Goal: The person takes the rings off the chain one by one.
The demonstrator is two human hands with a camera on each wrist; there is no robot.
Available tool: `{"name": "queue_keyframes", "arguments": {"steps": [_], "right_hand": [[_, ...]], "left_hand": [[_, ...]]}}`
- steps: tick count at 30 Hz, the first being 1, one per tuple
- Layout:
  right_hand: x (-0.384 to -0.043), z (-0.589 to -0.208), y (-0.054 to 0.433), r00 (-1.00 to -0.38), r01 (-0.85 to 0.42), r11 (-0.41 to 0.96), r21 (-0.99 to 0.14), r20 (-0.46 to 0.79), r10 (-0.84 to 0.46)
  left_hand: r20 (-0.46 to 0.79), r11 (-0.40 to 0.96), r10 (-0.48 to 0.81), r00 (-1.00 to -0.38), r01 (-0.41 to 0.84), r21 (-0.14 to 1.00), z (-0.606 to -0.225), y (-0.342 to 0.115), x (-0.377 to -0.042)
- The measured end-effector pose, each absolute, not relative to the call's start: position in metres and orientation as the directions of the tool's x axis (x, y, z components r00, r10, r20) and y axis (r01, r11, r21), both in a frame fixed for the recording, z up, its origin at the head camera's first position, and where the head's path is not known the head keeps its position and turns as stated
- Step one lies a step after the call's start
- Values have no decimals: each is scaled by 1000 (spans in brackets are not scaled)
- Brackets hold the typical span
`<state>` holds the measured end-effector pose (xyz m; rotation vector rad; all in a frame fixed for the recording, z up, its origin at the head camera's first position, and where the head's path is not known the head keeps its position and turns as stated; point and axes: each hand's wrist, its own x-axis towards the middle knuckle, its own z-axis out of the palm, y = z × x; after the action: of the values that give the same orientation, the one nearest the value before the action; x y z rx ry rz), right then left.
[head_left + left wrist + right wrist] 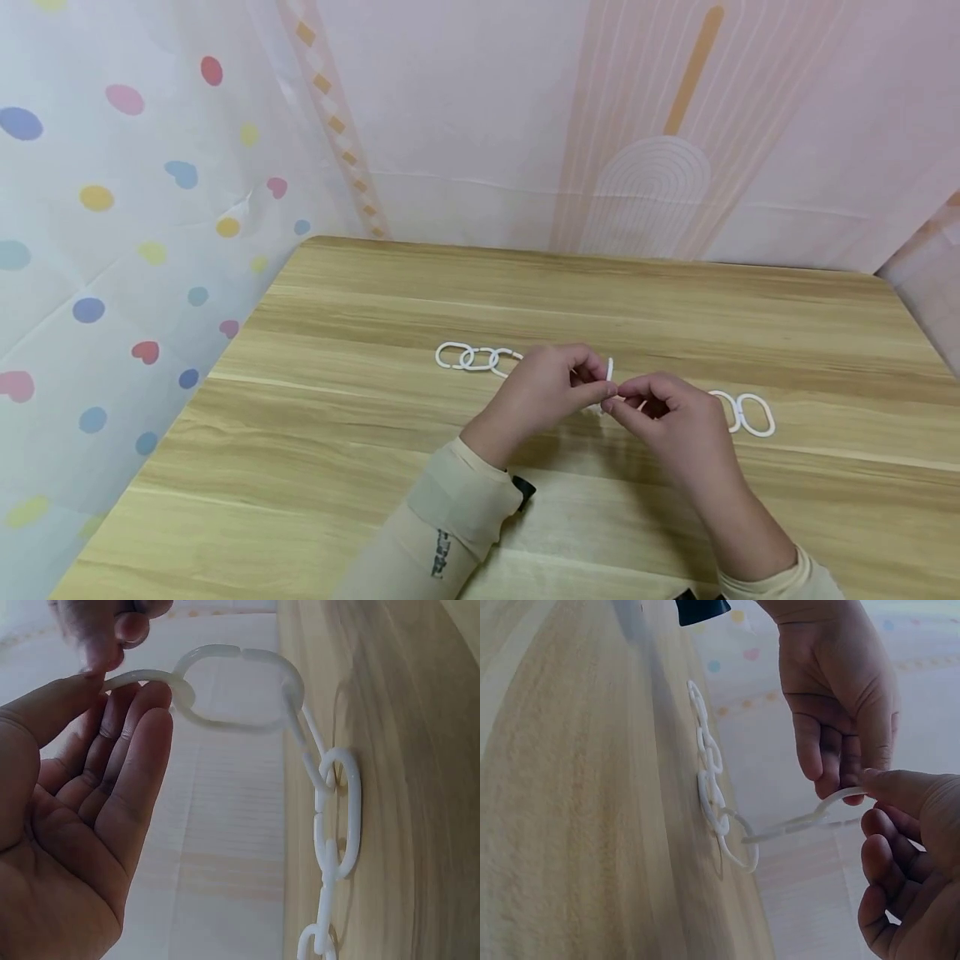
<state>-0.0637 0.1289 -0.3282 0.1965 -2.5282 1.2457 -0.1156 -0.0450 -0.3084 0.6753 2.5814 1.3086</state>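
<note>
Both hands meet fingertip to fingertip above the wooden table. My left hand (542,385) pinches an oval white plastic chain link (146,676) at the raised end of a chain. From that link another link (240,726), with a small gap in its side, hangs toward the table. The rest of the white chain (477,359) lies to the left, partly hidden behind the left hand in the head view. Thumb and fingertip of my right hand (678,421) pinch the same end link, right beside the left fingertips. Fingers cover the exact spot they grip.
To the right of the right hand, white links (757,415) lie side by side on the wooden table (360,308), partly hidden by that hand. Behind the table hangs a patterned pink curtain (465,108); a dotted one (150,217) hangs at the left.
</note>
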Motion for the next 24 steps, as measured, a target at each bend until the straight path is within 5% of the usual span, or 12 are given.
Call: {"name": "queue_keyframes", "arguments": {"steps": [24], "right_hand": [[-67,-331,130,-933,-212,635,-743,347,94]], "left_hand": [[87,477,439,-894,314,821,-312,-48,-117]]}}
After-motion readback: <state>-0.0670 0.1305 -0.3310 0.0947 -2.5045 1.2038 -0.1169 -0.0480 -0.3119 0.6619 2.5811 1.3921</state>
